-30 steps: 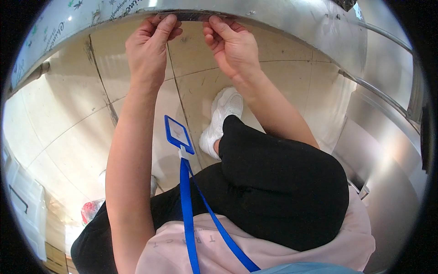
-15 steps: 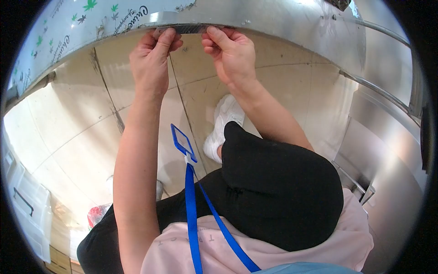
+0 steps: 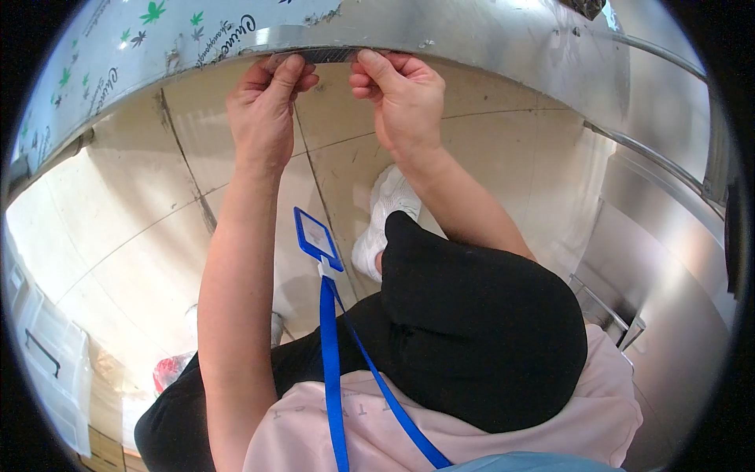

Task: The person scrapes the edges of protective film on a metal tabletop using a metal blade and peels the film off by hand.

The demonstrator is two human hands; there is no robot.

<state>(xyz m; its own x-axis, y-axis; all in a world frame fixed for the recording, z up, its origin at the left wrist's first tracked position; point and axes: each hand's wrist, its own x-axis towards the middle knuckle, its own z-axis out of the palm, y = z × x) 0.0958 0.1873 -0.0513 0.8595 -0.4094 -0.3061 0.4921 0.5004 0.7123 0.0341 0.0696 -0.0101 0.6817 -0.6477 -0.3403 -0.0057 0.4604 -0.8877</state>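
A thin dark strip (image 3: 330,56) lies along the front edge of a metal table (image 3: 377,27) at the top of the view. My left hand (image 3: 271,94) pinches the strip's left end between thumb and curled fingers. At its right end my right hand (image 3: 401,94) has its thumb on top and fingers bent beneath, closed on the strip. Both hands are at the table edge, a short gap apart, with the strip's middle showing between them.
A blue-framed badge (image 3: 317,238) hangs on a blue lanyard (image 3: 332,370) over the tiled floor (image 3: 338,173). Metal rails (image 3: 653,161) and a steel cabinet (image 3: 668,275) stand at right. A clear plastic box (image 3: 47,354) is at lower left.
The table edge and both hands sit lower in the view than a second ago, and more of the tabletop shows. Both hands have kept their pinch on the strip.
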